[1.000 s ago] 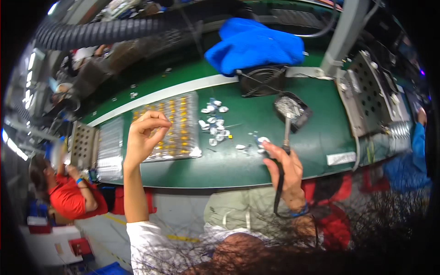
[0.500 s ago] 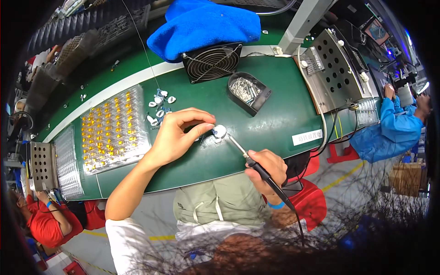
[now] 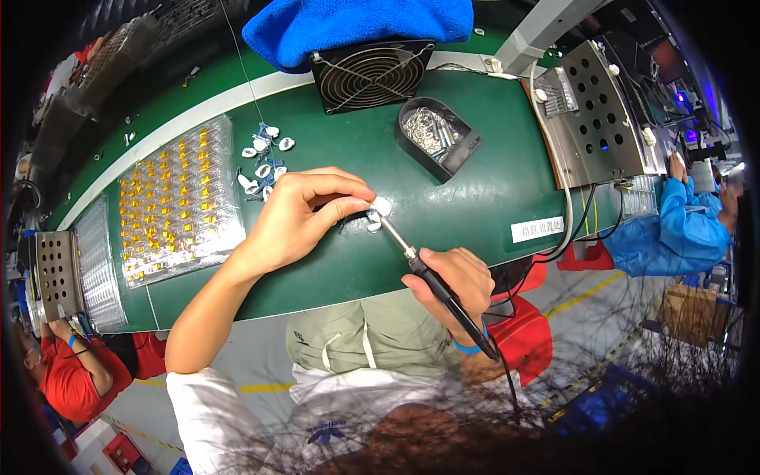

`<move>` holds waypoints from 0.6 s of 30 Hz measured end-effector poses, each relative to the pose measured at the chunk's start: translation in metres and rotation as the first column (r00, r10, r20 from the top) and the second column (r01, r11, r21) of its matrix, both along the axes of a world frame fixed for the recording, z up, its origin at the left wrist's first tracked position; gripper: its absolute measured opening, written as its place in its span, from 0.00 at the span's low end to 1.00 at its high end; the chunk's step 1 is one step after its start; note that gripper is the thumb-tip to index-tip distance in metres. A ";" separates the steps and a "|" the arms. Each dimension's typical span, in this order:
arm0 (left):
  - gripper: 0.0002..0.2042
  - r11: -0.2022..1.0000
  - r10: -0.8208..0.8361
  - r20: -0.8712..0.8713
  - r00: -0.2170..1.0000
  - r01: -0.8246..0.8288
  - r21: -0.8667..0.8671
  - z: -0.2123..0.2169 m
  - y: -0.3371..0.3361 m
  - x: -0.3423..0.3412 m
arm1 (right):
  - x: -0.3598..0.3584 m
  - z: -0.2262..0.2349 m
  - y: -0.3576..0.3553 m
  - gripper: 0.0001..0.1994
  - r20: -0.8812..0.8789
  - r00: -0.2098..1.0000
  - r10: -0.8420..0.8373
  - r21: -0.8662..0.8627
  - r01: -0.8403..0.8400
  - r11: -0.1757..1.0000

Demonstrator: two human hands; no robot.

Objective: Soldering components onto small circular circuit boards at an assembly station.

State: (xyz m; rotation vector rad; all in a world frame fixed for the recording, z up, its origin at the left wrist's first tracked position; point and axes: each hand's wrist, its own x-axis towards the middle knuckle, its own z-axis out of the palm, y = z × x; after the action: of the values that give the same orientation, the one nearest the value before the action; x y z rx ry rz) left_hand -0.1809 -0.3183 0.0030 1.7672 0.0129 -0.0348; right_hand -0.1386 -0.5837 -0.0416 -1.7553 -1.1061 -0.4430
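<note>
Between thumb and fingers, my left hand [image 3: 305, 218] pinches a small white round part [image 3: 381, 207] just above the green bench top. A second little white piece [image 3: 374, 226] shows right below it. My right hand [image 3: 457, 289] is closed round the black handle of a soldering iron [image 3: 435, 283], held like a pen. The iron's metal tip reaches up to the white part and appears to touch it. Beyond my left hand lies a loose group of small white ring-shaped parts with blue bits [image 3: 264, 170].
At left lies a clear plastic tray [image 3: 226, 237] of yellow-topped pieces. A black fan [image 3: 372, 75] with a blue towel [image 3: 356, 28] stands at the back. A black bin [image 3: 461, 162] holds small metal parts. A perforated metal box [image 3: 590, 119] stands right. Co-workers sit at both sides.
The soldering iron's tip has moved left and up onto the white part. My view has shifted slightly, so the bench things sit a little higher.
</note>
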 end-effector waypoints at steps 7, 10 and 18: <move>0.07 0.999 -0.005 0.007 1.000 0.005 0.038 0.001 0.000 0.001 | 0.000 0.001 -0.001 0.21 -0.003 1.000 0.011 -0.017 -0.011 1.000; 0.08 0.999 0.001 0.003 1.000 -0.002 0.036 0.001 0.000 0.001 | -0.001 0.003 -0.001 0.21 -0.016 1.000 0.005 -0.027 -0.006 1.000; 0.07 0.997 -0.004 0.029 1.000 0.002 0.080 0.001 0.000 0.001 | -0.002 0.004 -0.002 0.21 -0.021 1.000 0.005 -0.044 -0.006 0.999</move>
State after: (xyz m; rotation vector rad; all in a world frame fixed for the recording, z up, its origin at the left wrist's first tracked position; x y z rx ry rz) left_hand -0.1798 -0.3180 0.0037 1.8472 -0.0098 -0.0110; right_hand -0.1405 -0.5852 -0.0378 -1.7910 -1.1134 -0.3980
